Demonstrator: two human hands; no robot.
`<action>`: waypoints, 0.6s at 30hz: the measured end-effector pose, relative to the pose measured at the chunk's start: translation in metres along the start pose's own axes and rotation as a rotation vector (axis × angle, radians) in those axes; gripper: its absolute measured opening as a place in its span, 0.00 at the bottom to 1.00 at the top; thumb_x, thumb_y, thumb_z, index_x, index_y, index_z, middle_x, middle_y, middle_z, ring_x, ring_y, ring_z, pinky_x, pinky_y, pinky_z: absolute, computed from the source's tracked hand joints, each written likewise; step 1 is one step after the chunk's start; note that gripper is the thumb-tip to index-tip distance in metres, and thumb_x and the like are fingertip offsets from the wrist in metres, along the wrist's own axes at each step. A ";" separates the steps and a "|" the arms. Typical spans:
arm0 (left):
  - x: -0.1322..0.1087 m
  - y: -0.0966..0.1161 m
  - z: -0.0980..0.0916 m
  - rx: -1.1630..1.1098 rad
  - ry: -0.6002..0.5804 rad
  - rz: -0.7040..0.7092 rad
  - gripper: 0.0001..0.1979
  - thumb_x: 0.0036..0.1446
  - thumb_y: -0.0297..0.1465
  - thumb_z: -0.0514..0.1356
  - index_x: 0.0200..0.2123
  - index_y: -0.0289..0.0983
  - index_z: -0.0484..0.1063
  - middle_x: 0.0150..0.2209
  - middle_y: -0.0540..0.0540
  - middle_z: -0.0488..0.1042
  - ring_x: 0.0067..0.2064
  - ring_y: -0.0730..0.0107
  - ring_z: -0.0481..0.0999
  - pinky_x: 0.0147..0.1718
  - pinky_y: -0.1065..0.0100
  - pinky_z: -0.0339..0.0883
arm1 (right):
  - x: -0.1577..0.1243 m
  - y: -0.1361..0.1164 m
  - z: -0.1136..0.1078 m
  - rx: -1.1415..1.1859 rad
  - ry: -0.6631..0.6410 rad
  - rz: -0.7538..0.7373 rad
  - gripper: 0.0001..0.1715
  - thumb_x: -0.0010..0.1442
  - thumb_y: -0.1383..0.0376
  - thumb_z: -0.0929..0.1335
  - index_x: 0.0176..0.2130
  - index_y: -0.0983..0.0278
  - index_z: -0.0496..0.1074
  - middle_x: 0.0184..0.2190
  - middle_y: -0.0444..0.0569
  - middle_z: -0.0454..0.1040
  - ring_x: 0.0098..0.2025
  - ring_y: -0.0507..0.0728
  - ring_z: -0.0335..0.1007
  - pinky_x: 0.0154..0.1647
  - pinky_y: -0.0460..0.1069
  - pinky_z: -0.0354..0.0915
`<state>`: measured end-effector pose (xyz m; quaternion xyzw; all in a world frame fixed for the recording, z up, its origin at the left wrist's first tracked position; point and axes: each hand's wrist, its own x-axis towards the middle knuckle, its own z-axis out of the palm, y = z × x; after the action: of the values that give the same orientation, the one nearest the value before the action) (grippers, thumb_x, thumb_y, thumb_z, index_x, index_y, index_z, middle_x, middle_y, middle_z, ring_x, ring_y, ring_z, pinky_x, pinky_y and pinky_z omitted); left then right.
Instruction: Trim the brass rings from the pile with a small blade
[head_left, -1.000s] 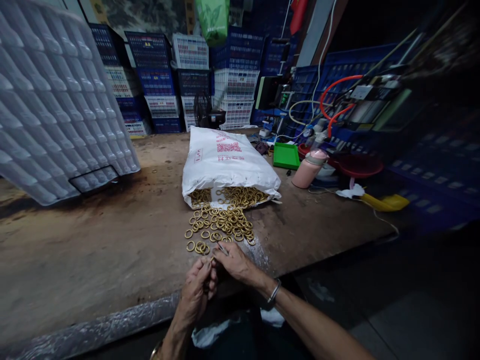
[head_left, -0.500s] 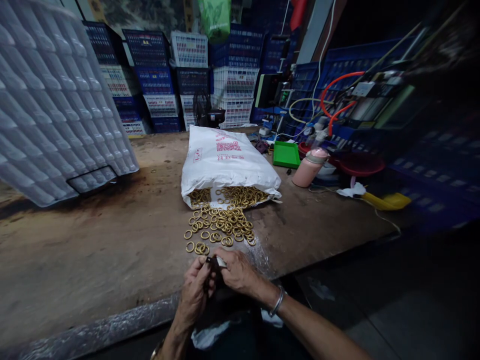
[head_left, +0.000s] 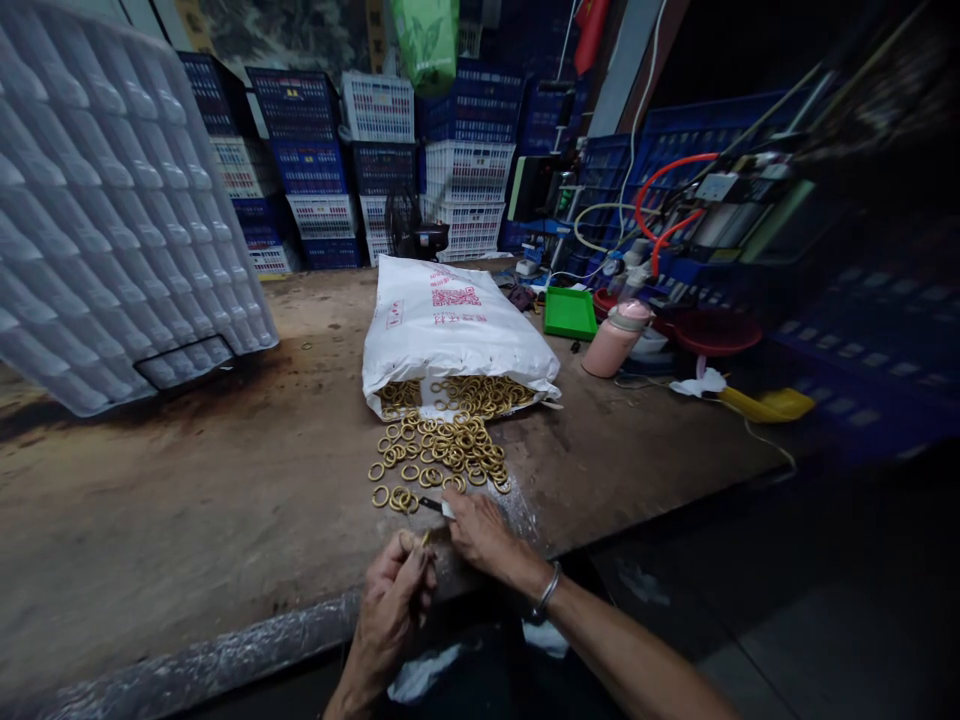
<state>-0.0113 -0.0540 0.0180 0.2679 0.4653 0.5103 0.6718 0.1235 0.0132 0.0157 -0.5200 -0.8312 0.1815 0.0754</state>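
Between the thumb and fingers of my left hand, near the table's front edge, a gold-coloured ring shows only as a thin edge. My right hand is closed around a slim tool with a dark flat tip and a white part; its exact kind does not show. The tip points left, just beside the nearest loose rings. Beyond both hands, a pile of gold-coloured rings spills from the mouth of a white woven sack lying on its side.
Clear plastic trays stand stacked at the left of the wooden table. Toward the right are a green tray, a pink bottle, a red bowl and a yellow scoop-like piece. Crates line the back.
My hands have come apart. The right one moved slightly forward with the tool, its tip now over the table by the rings; the left drew back a little, holding the ring.
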 end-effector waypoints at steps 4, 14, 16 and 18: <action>-0.003 0.005 -0.002 -0.141 0.018 -0.021 0.15 0.45 0.42 0.61 0.25 0.37 0.63 0.20 0.54 0.68 0.16 0.83 0.58 0.13 0.79 0.49 | 0.011 0.001 0.008 -0.008 0.057 0.009 0.14 0.48 0.73 0.59 0.36 0.63 0.65 0.26 0.46 0.70 0.26 0.52 0.62 0.26 0.47 0.45; 0.001 0.009 -0.022 -0.308 0.059 0.030 0.11 0.47 0.36 0.61 0.34 0.38 0.67 0.25 0.52 0.70 0.19 0.82 0.62 0.13 0.79 0.51 | 0.039 -0.035 0.010 -0.004 0.101 -0.063 0.11 0.53 0.66 0.60 0.39 0.62 0.64 0.30 0.46 0.72 0.31 0.54 0.65 0.27 0.47 0.47; 0.002 0.012 -0.024 -0.366 0.063 -0.002 0.13 0.46 0.35 0.62 0.36 0.38 0.68 0.25 0.52 0.70 0.20 0.81 0.64 0.15 0.79 0.53 | 0.041 -0.035 0.012 -0.011 0.098 -0.041 0.11 0.53 0.66 0.61 0.39 0.62 0.63 0.31 0.46 0.72 0.32 0.54 0.66 0.27 0.47 0.48; 0.004 0.013 -0.027 -0.428 0.079 -0.028 0.12 0.44 0.35 0.63 0.32 0.36 0.69 0.25 0.51 0.69 0.21 0.81 0.65 0.15 0.79 0.55 | 0.041 -0.032 0.013 -0.007 0.093 -0.007 0.11 0.53 0.67 0.61 0.39 0.61 0.64 0.31 0.46 0.72 0.32 0.54 0.66 0.28 0.47 0.48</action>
<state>-0.0411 -0.0493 0.0163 0.0925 0.3761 0.5980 0.7018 0.0741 0.0347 0.0136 -0.5251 -0.8293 0.1539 0.1129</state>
